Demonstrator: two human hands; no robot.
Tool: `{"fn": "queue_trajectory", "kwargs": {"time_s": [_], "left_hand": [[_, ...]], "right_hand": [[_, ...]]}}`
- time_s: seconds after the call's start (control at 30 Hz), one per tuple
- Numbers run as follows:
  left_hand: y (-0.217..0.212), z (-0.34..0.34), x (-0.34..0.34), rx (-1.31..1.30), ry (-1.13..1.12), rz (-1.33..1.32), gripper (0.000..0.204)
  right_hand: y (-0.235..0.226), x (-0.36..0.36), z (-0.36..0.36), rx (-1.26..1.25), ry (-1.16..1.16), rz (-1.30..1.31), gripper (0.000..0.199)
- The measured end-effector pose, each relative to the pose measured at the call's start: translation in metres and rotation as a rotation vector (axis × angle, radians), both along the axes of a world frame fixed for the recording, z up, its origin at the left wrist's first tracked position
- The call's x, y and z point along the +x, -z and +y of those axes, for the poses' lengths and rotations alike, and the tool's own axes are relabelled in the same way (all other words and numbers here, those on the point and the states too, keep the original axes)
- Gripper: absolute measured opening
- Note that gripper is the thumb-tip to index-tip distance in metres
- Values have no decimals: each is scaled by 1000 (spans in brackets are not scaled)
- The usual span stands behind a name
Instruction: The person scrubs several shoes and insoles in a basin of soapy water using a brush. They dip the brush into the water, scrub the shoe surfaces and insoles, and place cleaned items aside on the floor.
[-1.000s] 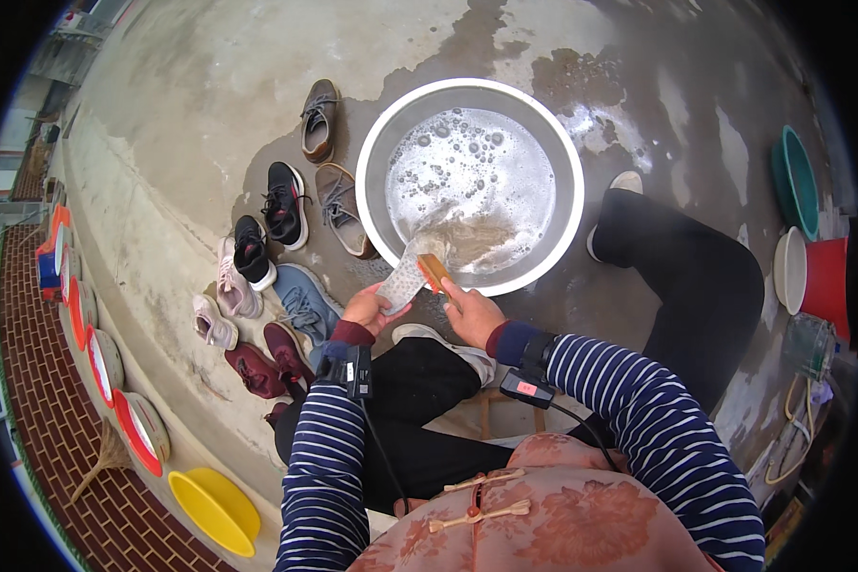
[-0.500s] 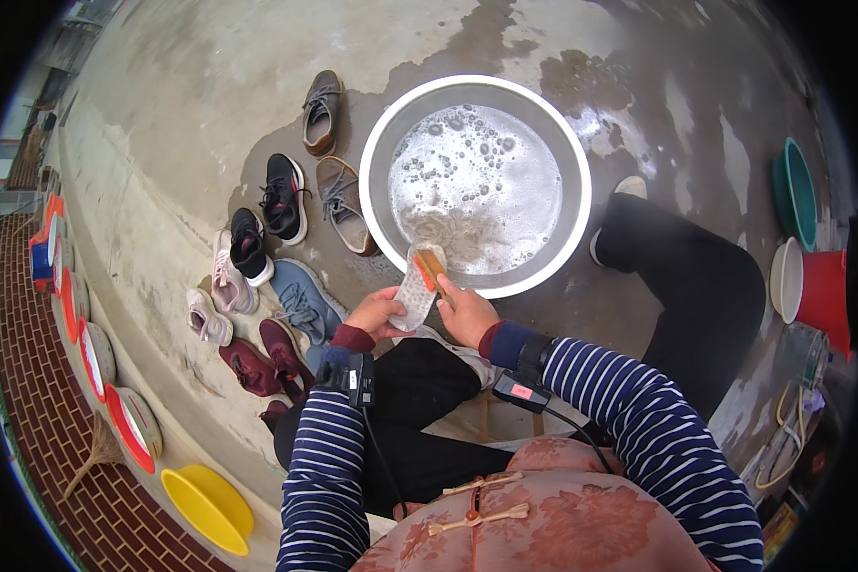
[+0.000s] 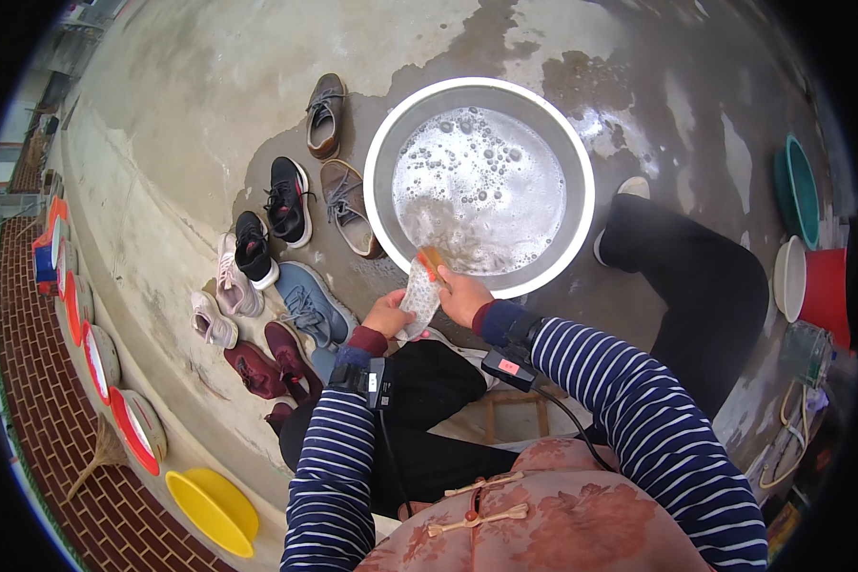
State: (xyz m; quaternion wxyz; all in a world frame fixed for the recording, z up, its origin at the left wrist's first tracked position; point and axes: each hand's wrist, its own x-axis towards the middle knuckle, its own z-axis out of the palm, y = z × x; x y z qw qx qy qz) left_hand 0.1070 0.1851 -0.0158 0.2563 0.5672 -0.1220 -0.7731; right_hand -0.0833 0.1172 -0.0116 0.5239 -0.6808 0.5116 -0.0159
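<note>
I'm out in a home yard: wet concrete floor point(image 3: 210, 114), brick edging point(image 3: 29, 419), soapy wash basin point(image 3: 480, 186), shoes point(image 3: 286, 200) lined up.

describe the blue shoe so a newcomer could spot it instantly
Start at the big round metal basin of soapy water on the wet concrete. To its lower left lies a cluster of shoes; the blue shoe is the one closest to the person's left hand. It is the only blue-grey one, larger than the maroon shoes below it and the pale pink shoe beside it.
</note>
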Motion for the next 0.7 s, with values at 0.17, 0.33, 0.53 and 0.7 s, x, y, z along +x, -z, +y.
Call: {"fn": "queue_trajectory", "kwargs": {"time_s": [0.17,0.33,0.53,0.7], "left_hand": [[-7,1,-8,-5,38,45,59],[-5,0,0,-23,125,1,57],[1,8,3,5,108,31,54],[-9,0,2,-43,111,54,56]], "right_hand": [[1,-12,21,19,-59,53,53],[45,14,-31,-52,-48,57,39],[66,-38,-58,68,290,77,43],[22,-34,-12,-94,214,-96,48]]}}
